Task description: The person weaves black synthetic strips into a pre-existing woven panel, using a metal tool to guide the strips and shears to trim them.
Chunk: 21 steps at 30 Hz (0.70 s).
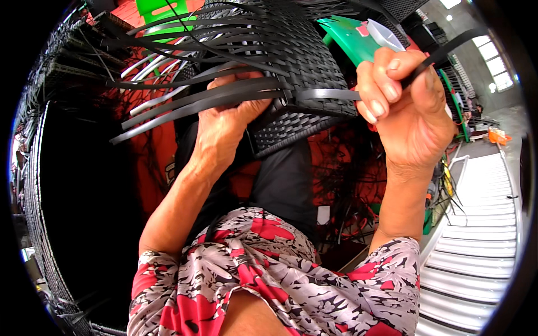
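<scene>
Up close before the person's chest, a black woven basket (291, 50) is propped on the lap. The left hand (224, 120) presses loose black weaving strips (185, 103) against its side, while the right hand (406, 103) pinches one black strip (328, 94) taut, fingers clamped.

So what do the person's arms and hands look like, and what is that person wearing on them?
Both arms are bare from the short sleeves down. The sleeves belong to a loose patterned top of grey-white cloth with black leafy shapes and big red blotches. The left hand and right hand wear no gloves, and no rings, watch or bracelets show. The right hand's fingernails are short and unpainted.
</scene>
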{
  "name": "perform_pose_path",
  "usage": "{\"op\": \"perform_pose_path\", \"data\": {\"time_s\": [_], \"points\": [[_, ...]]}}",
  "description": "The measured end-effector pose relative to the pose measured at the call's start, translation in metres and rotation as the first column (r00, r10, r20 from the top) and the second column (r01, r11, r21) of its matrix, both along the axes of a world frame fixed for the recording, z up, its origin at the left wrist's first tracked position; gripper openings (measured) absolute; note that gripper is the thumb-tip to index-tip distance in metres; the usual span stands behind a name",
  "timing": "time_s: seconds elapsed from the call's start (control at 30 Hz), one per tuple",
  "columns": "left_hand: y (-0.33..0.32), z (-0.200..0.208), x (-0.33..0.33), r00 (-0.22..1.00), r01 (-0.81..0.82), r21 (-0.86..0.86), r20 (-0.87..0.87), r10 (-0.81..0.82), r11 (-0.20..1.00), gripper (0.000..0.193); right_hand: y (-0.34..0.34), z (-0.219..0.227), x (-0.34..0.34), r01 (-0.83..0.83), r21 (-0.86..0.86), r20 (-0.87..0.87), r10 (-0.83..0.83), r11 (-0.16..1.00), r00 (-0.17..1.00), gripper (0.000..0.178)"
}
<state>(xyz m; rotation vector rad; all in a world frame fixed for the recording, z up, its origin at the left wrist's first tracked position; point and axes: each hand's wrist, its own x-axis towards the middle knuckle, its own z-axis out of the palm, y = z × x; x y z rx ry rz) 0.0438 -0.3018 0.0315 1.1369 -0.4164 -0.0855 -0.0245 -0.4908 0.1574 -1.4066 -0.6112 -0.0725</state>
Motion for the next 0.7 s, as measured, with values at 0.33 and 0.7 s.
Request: {"op": "perform_pose_path", "data": {"time_s": [0.33, 0.7], "points": [[0.005, 0.010, -0.022, 0.996, 0.042, -0.363, -0.062, -0.069, 0.931, 0.021, 0.041, 0.002, 0.051, -0.285, 0.192, -0.191, 0.320, 0.939, 0.928, 0.036], [0.007, 0.005, -0.024, 0.975, -0.079, -0.432, -0.221, -0.021, 0.899, 0.020, 0.095, 0.013, 0.084, -0.472, -0.399, -0.282, 0.385, 0.786, 0.879, 0.025]]}}
